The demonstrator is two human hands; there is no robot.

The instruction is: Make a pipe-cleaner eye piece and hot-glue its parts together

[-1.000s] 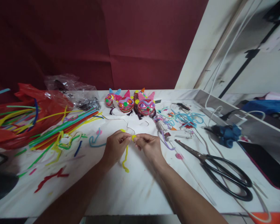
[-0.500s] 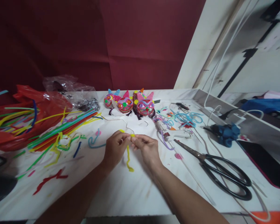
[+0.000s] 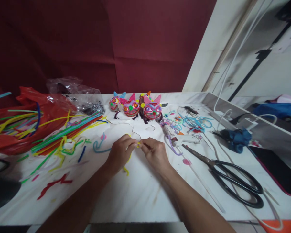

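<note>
Over the middle of the white table, my left hand point(image 3: 122, 150) and my right hand point(image 3: 155, 152) meet at the fingertips. Both are closed in a pinch on a yellow pipe cleaner point(image 3: 126, 171), whose loose end hangs below my left hand. A small yellow bit shows between the fingertips; its exact shape is hidden. Beyond my hands sit several painted animal heads with coloured ears, among them a pink-eared head point(image 3: 152, 111). A blue pipe cleaner point(image 3: 97, 147) lies curled to the left of my left hand.
Black-handled scissors point(image 3: 223, 174) and a white glue gun point(image 3: 181, 138) lie on the right, near a phone point(image 3: 275, 170). A bundle of coloured pipe cleaners point(image 3: 68, 134) and a red plastic bag point(image 3: 47, 108) occupy the left. Red pipe cleaner pieces point(image 3: 54, 185) lie in front.
The hanging end of the yellow pipe cleaner has swung left, partly behind my left hand. My right hand has turned more knuckles-up, and both hands still pinch together. The view has shifted slightly.
</note>
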